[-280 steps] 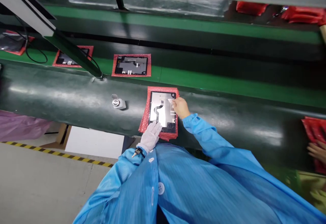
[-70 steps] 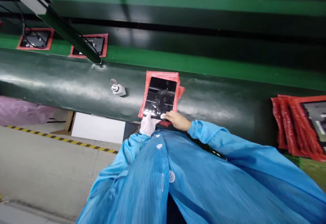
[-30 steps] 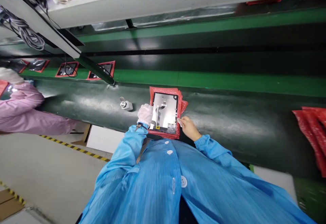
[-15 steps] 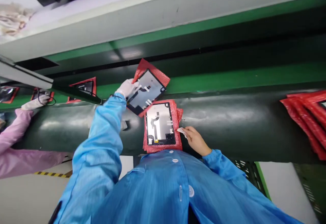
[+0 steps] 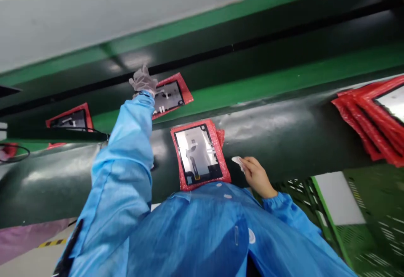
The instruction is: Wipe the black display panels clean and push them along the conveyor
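My left hand (image 5: 143,79), in a white glove, is over the far green strip with its fingers spread and nothing held. Just right of it a flat tablet screen panel (image 5: 170,96) lies on a red bubble-wrap sheet, partly behind my sleeve. My bare right hand (image 5: 257,178) pinches a small white wipe (image 5: 238,162) above the dark near surface. Between my hands, close to my body, another screen panel (image 5: 202,153) rests on red bubble wrap (image 5: 224,172), its silvery back and dark ribbon cable facing up.
On the right a stack of red bubble-wrap sheets (image 5: 362,121) carries a panel (image 5: 393,102). To the left lies another wrapped panel (image 5: 74,121), with a dark bar and cable in front. Green perforated crates (image 5: 362,243) stand below right. A co-worker's pink sleeve (image 5: 28,239) shows lower left.
My left hand has let go of the panel and its red wrap, which now lie flat on the far strip. My right hand keeps the wipe, a little farther from the near panel. The view has shifted.
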{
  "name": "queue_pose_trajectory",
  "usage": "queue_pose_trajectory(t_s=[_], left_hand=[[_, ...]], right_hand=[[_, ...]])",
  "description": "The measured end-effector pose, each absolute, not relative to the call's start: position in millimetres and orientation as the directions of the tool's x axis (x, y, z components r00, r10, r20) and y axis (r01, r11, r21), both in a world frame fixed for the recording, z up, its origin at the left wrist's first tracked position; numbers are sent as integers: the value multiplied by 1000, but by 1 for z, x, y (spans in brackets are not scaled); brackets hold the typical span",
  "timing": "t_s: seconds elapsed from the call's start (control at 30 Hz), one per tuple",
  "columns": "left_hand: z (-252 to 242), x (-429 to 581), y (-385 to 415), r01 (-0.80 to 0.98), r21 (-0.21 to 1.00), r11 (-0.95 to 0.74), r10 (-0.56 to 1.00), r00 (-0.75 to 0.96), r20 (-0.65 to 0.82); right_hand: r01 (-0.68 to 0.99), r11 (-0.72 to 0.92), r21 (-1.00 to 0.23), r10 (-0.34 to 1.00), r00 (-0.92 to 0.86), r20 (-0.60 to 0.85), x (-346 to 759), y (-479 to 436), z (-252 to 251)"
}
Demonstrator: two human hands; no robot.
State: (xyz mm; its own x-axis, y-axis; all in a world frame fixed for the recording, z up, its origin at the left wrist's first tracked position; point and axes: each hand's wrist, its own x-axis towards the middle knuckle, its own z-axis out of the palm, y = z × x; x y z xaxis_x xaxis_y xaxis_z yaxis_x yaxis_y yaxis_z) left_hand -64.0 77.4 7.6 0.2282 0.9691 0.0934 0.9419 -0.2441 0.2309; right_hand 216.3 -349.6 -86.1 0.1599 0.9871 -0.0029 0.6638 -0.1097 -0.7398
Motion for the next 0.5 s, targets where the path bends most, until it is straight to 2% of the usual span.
queue_pose_trajectory(t_s=[0.07,0.13,0.2,0.27,0.3,0.4,0.5], left_hand=[[15,-66,43,943,266,-200,980,189,66],[18,-68,-19,913,315,-258,966,248,70],[10,-68,-103,811,426,-401,916,351,193],[-13,-66,-193,759,505,-411,911,325,252],[-29,-66,-235,751,532,-391,920,325,218],[-78,-68,-323,754,494,-433,902,366,231],[-111,-74,-356,736,401,-545,838,477,264]], right_hand=[[680,-27,-733,997,76,33,208,-323,-80],[692,82,-717,996,-29,86,197,-289,-79],[706,178,-685,984,-142,108,184,-252,-82],[767,191,-613,978,-202,52,168,-219,-85],[815,169,-554,979,-203,0,159,-209,-86],[929,150,-339,967,-210,-146,132,-211,-87],[877,382,-291,863,-451,-228,113,-246,-86]])
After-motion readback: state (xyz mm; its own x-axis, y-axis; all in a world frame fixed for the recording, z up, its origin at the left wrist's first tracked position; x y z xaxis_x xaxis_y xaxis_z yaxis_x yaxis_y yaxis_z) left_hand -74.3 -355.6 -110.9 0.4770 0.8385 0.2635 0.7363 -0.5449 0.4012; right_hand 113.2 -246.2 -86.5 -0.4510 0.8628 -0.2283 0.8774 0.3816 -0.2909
